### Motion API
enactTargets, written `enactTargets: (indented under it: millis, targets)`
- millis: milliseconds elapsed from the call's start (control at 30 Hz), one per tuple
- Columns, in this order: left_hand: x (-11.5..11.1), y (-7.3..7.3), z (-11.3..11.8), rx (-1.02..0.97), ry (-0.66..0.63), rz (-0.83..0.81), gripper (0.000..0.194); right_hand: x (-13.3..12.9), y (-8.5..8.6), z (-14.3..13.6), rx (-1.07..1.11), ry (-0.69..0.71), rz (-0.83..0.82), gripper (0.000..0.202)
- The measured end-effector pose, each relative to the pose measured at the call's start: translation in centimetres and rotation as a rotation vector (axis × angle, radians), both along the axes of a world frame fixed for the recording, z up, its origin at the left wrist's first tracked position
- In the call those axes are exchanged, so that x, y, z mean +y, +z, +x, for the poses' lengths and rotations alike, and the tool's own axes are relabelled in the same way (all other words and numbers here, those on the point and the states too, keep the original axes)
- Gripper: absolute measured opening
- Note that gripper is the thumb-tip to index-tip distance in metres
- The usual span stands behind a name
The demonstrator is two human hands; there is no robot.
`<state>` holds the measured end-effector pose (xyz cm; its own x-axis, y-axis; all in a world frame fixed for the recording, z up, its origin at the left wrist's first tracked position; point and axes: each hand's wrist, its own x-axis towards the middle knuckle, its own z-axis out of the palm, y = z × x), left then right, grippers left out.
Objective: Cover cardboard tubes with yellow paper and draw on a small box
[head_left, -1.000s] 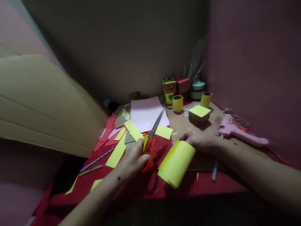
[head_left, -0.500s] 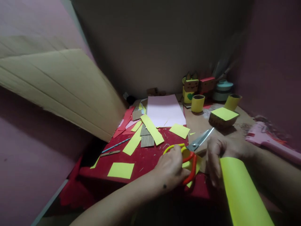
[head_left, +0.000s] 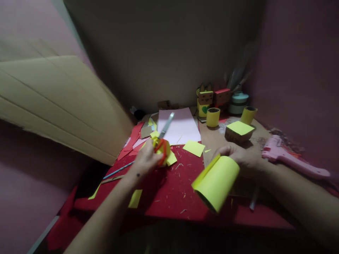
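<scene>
Scissors (head_left: 162, 133) moved left, clear of tube (head_left: 218, 181) edge

Your work surface: table covered in dark red cloth (head_left: 169, 197), tiny paper clippings (head_left: 184, 195) scattered toward the front. Left side: you have red paper strips (head_left: 136, 134), a thin light-blue stick (head_left: 118, 170) and, just beside it, a narrow brown strip (head_left: 112, 179). Centre back: pale pink rectangular paper sheet (head_left: 182, 127); yellow rectangular paper piece (head_left: 194, 148) near its right front corner. Right: brown cardboard sheet (head_left: 210, 137), bearing two short yellow tubes (head_left: 213, 119) and a low brown box with yellow top (head_left: 239, 130). Right edge: pink plastic glue gun (head_left: 291, 158).
</scene>
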<state>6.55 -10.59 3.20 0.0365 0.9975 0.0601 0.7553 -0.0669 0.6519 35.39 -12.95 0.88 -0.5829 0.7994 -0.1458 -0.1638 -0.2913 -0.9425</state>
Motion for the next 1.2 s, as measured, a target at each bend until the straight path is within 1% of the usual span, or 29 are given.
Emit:
enactTargets:
  millis: [100,167,200,267,367,433,500,567,667,733,767,800,833,867,933,1033,1100,1200]
  targets:
    - [3.1,1.3,-2.9,0.216,0.223,0.077,0.036,-0.1,-0.3,-0.3,0.004,-0.082,0.113,0.020]
    - [4.6,1.6,-4.2,0.347,0.327,0.111,0.035,-0.2,-0.5,-0.4,-0.008,-0.128,0.178,0.023]
    - [5.1,1.5,-4.6,0.405,0.356,0.120,0.034,-0.2,-0.6,-0.4,-0.011,-0.149,0.196,0.024]
    - [5.8,0.9,-5.0,0.498,0.350,0.115,0.030,-0.2,-0.6,-0.5,-0.008,-0.180,0.206,0.025]
    - [6.3,-0.1,-4.7,0.581,0.266,0.073,0.023,-0.1,-0.5,-0.6,0.002,-0.221,0.204,0.025]
    - [6.4,-0.5,-4.4,0.602,0.221,0.057,0.018,-0.1,-0.3,-0.7,0.011,-0.259,0.213,0.023]
    - [6.3,-0.5,-4.1,0.596,0.191,0.071,0.014,-0.3,0.0,-0.8,0.005,-0.306,0.249,0.021]
    - [5.8,0.0,-3.5,0.562,0.170,0.115,0.015,-0.5,0.2,-0.8,-0.019,-0.356,0.314,0.017]
    - [3.8,1.1,-2.0,0.447,0.105,0.176,0.026,-0.7,0.5,-0.8,-0.075,-0.437,0.430,0.012]
    - [2.0,1.5,-0.5,0.331,-0.024,0.144,0.027,-0.8,0.5,-0.8,-0.098,-0.482,0.482,0.012]
    - [1.0,1.6,0.3,0.241,-0.117,0.117,0.028,-0.9,0.5,-0.8,-0.100,-0.496,0.495,0.012]
    - [0.1,1.6,1.2,-0.007,-0.255,0.063,0.030,-0.9,0.5,-0.8,-0.098,-0.498,0.504,0.012]
    - [-0.8,1.5,2.0,-0.206,-0.316,0.016,0.030,-0.9,0.4,-0.8,-0.092,-0.496,0.514,0.012]
    - [-1.5,1.4,2.7,-0.336,-0.339,-0.016,0.029,-0.9,0.4,-0.8,-0.086,-0.492,0.526,0.011]
    - [-2.5,1.1,4.0,-0.499,-0.327,-0.042,0.024,-1.0,0.5,-0.8,-0.080,-0.489,0.554,0.011]
    - [-3.3,0.8,5.1,-0.627,-0.273,-0.076,0.015,-1.0,0.7,-0.8,-0.085,-0.504,0.578,0.014]
    - [-3.6,0.7,5.5,-0.736,-0.229,-0.121,0.017,-0.9,0.7,-0.8,-0.080,-0.515,0.590,0.016]
    - [-3.8,0.7,5.5,-0.886,-0.166,-0.225,0.026,-0.8,0.5,-0.8,-0.064,-0.527,0.607,0.017]
